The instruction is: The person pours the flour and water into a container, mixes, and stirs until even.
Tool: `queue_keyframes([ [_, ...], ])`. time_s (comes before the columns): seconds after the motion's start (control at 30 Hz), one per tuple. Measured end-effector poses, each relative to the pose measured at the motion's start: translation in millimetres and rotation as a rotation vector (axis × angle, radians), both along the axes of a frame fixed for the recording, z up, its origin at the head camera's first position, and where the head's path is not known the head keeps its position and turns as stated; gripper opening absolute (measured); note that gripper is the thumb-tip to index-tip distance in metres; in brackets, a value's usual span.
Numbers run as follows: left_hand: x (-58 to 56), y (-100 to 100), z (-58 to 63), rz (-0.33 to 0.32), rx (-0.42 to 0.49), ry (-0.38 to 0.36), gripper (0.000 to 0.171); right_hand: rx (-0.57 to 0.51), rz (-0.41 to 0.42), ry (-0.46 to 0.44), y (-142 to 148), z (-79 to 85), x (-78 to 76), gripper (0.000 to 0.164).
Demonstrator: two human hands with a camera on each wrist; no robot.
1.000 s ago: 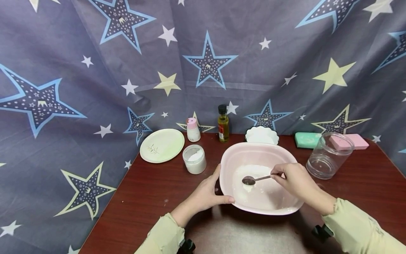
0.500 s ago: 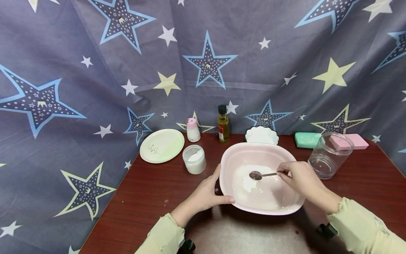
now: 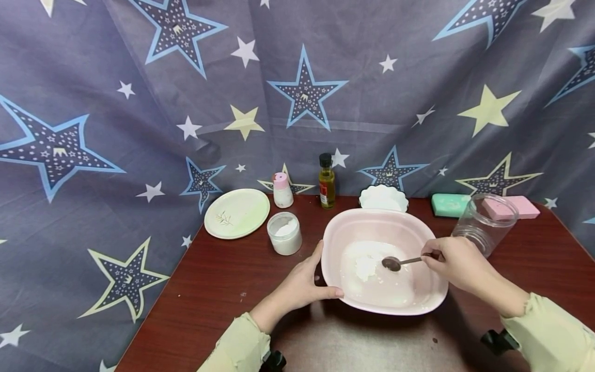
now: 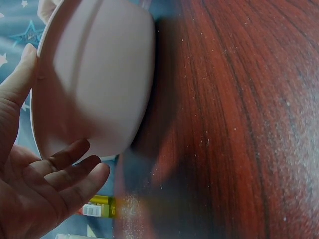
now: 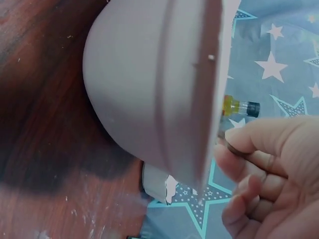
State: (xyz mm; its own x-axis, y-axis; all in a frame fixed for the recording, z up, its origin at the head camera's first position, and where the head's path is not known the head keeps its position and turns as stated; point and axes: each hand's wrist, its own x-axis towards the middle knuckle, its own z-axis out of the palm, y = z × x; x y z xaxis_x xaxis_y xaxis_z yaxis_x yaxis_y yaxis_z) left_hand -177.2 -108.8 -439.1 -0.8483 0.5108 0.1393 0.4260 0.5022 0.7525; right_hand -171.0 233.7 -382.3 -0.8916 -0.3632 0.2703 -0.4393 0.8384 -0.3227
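A pale pink basin [image 3: 381, 305] holds a white, partly lumpy substance [image 3: 367, 266] on its floor. My left hand [image 3: 302, 284] holds the basin's left end; its thumb lies at the near rim, and the other fingers spread along the outer wall in the left wrist view. Between the thumb and fingertips of my right hand [image 3: 457, 261] is the handle of a dark metal spoon [image 3: 392, 264]. The spoon's bowl points left, over the right part of the white substance. In the right wrist view, the basin wall hides most of the spoon.
Left of the basin stand an open jar of white powder [image 3: 285, 240], a pink-topped shaker [image 3: 282, 191] and an oval plate [image 3: 237, 214]. Behind are an oil bottle [image 3: 327, 188] and a scalloped white dish [image 3: 383, 198]. A clear jar [image 3: 488, 227] and green [image 3: 450, 205] and pink blocks [image 3: 522, 207] lie right.
My right hand has moved right with the spoon, whose bowl has shifted from the left of the white substance toward its right. My left hand and the basin have stayed in place.
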Motion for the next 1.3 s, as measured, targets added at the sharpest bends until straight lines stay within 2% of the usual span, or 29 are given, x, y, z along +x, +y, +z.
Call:
queue_keyframes([
  [0.37,-1.3,0,-1.2,0.012,0.002,-0.032,0.115,-0.05,0.096,-0.01,7,-2.3,7.2,0.018],
  [0.7,-1.0,0,-0.1,0.013,-0.002,-0.025,0.114,-0.122,0.205,0.009,-9,-10.6,8.0,0.028],
  [0.83,-0.6,1,0.0,0.011,-0.014,-0.01,0.114,-0.116,0.202,0.001,-18,-12.7,7.3,0.029],
  [1.0,-0.1,1,0.7,0.005,-0.011,0.001,0.114,-0.094,0.181,0.04,-27,-16.1,4.4,0.027],
  [1.3,-0.2,1,1.9,0.005,0.009,-0.029,0.115,-0.125,0.17,0.054,-35,-19.0,-4.1,0.029],
])
